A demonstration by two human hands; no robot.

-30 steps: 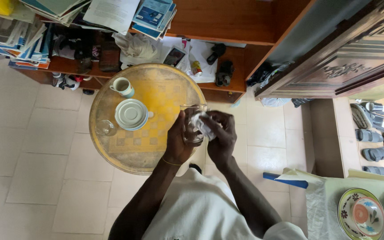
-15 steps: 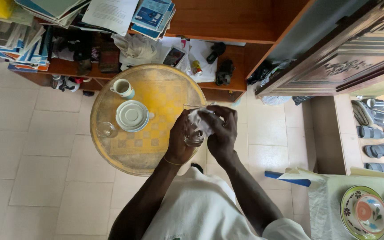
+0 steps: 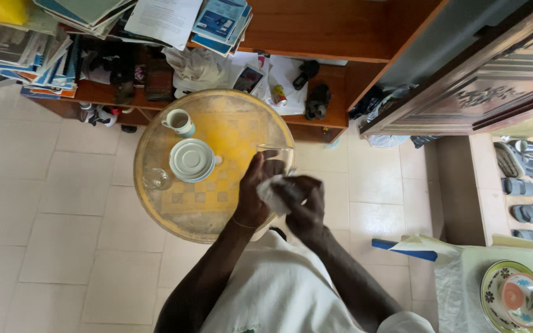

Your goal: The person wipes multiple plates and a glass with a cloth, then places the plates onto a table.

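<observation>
My left hand (image 3: pixel 255 192) grips a clear drinking glass (image 3: pixel 277 155) over the right edge of a round yellow table (image 3: pixel 229 126). My right hand (image 3: pixel 303 203) holds a crumpled white cloth (image 3: pixel 271 190) pressed against the lower side of the glass. On the table stand a white cup (image 3: pixel 179 121), a stack of white saucers (image 3: pixel 192 160) and a small clear glass (image 3: pixel 155 179), all to the left of my hands.
A wooden shelf (image 3: pixel 322 37) crowded with books, papers and small items runs along the top. A dark carved cabinet (image 3: pixel 495 86) stands at the right, with sandals (image 3: pixel 525 185) beside it. A flowered plate (image 3: pixel 516 296) sits on a cloth-covered surface at lower right.
My right hand has slid the cloth from the glass's mouth down to its lower side. The left hand has kept its grip. The view has shifted slightly.
</observation>
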